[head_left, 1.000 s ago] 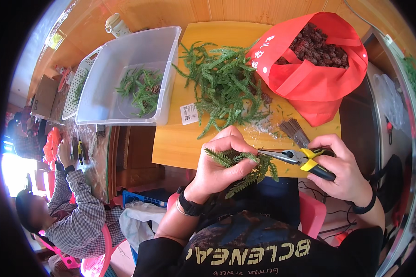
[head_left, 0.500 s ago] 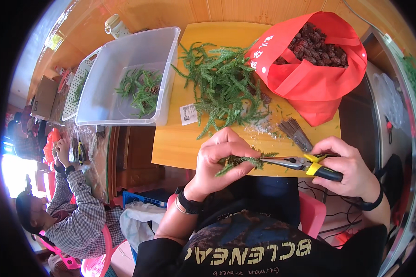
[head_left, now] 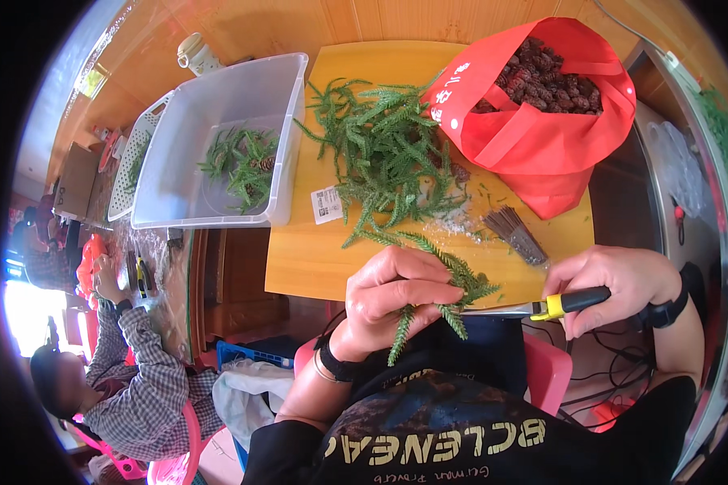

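Note:
My left hand pinches a green artificial pine sprig over the table's near edge; its branches stick out above and below my fingers. In my right hand are long-nose pliers with yellow and black handles, seen nearly edge-on. Their jaws reach left to the sprig, and the tips are hidden behind it or my fingers. Beyond my left hand lies a loose pile of green sprigs. A bundle of thin brown wire-like stems rests on the table above the pliers.
A red bag of pine cones stands on the yellow table at far right. At left are a clear plastic bin with sprigs and a cone, and a white basket. Another person sits at far left.
The sprig in my left hand has turned, and more of its branches now show. My right hand has rolled the pliers edge-on and lowered them slightly.

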A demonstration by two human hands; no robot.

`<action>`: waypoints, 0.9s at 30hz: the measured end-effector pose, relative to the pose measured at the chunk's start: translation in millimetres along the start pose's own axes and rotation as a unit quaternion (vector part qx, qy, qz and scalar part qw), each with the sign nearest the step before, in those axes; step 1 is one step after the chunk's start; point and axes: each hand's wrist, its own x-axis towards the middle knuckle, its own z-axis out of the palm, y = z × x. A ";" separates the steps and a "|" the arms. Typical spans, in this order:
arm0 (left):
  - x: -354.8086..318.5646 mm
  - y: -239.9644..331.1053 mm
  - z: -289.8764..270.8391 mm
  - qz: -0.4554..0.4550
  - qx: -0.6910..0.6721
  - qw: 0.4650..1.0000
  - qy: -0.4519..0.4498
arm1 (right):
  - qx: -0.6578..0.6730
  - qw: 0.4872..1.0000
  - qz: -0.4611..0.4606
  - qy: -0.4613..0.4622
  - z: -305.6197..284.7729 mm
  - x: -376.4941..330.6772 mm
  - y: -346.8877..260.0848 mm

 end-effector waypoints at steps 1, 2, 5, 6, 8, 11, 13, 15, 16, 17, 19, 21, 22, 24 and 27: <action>0.4 -0.3 0.8 0.010 -0.002 1.000 -0.004 | 0.052 0.998 0.011 -0.045 -2.1 1.1 3.6; 0.0 -1.2 2.4 0.010 -0.004 1.000 -0.005 | 0.104 0.990 0.021 -0.089 -4.5 2.3 7.5; -2.8 -0.5 8.7 0.045 -0.044 0.998 -0.017 | 0.183 0.962 0.054 -0.195 -12.7 4.2 18.1; -1.0 2.5 9.7 0.047 -0.065 0.996 -0.030 | 0.183 0.962 0.054 -0.194 -13.1 5.5 19.9; 0.0 5.8 10.0 0.044 -0.090 0.994 -0.037 | 0.287 0.925 0.055 -0.244 -12.7 9.0 20.7; -0.4 1.5 3.9 -0.016 -0.103 0.995 -0.002 | 0.257 0.944 -0.050 -0.203 2.3 19.5 22.5; -0.7 3.2 -4.2 -0.039 -0.118 0.992 0.003 | 0.244 0.950 -0.037 -0.193 6.3 17.2 16.6; -1.9 2.8 -7.2 -0.078 -0.160 0.984 0.016 | 0.194 0.968 -0.076 -0.140 11.8 14.8 11.9; -2.3 1.9 -7.7 -0.077 -0.159 0.984 0.019 | 0.222 0.961 -0.073 -0.151 15.6 13.8 10.2; -2.4 0.9 -8.4 -0.079 -0.184 0.980 0.014 | 0.261 0.950 -0.071 -0.156 20.4 13.8 9.6; -1.7 2.1 -8.4 -0.083 -0.209 0.974 0.010 | 0.333 0.924 -0.077 -0.170 29.5 14.2 14.6; 1.1 6.6 -8.4 -0.091 -0.291 0.952 -0.012 | 0.379 0.907 -0.066 -0.173 34.2 13.2 16.1; 0.9 6.5 -9.5 -0.091 -0.290 0.953 -0.010 | 0.425 0.887 -0.056 -0.173 36.3 13.4 16.0; 0.4 6.2 -11.5 -0.077 -0.348 0.933 -0.050 | 0.452 0.873 -0.046 -0.178 40.9 14.6 12.3; 1.2 5.7 -14.2 -0.073 -0.330 0.939 -0.066 | 0.479 0.862 -0.031 -0.167 46.2 12.7 17.3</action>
